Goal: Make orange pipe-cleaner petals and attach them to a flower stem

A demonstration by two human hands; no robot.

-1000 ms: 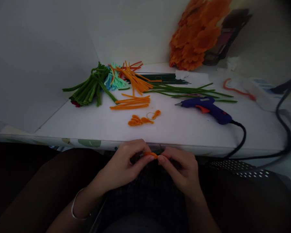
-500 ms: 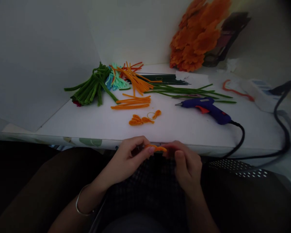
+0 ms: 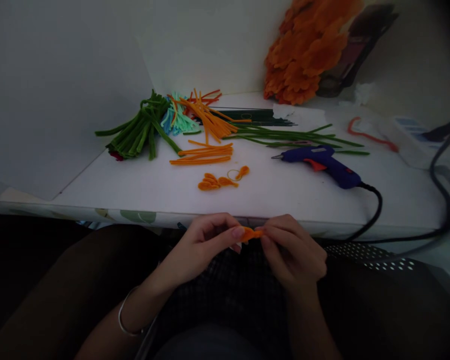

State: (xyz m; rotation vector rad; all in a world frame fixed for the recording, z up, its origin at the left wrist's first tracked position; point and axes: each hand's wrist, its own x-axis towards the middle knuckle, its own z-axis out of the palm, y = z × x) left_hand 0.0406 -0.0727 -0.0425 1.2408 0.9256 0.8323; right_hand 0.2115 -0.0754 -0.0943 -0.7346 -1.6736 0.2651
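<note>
Between my hands, just off the table's front edge, is a small orange pipe cleaner [image 3: 250, 233] bent into a petal-like loop. My left hand [image 3: 206, 240] pinches its wider part between thumb and fingers. At its narrow tail, my right hand [image 3: 294, 250] is closed with thumb and fingertips. On the table beyond lie several finished orange loops [image 3: 210, 182] in a small heap, one loop [image 3: 242, 173] beside a thin ring [image 3: 233, 174]. Behind them are cut orange pipe cleaners [image 3: 204, 154].
A blue glue gun [image 3: 318, 160] with a black cord lies at the right. Green pipe cleaners [image 3: 138, 130] are bundled at the left, with a light-blue bunch [image 3: 178, 117] alongside. Dark green stems [image 3: 255, 117] lie behind. Orange flowers [image 3: 303, 55] stand at the back wall.
My right hand has closed its thumb and fingers on the tail of the orange pipe cleaner. The loop now sits slightly farther right, and the view has shifted a little.
</note>
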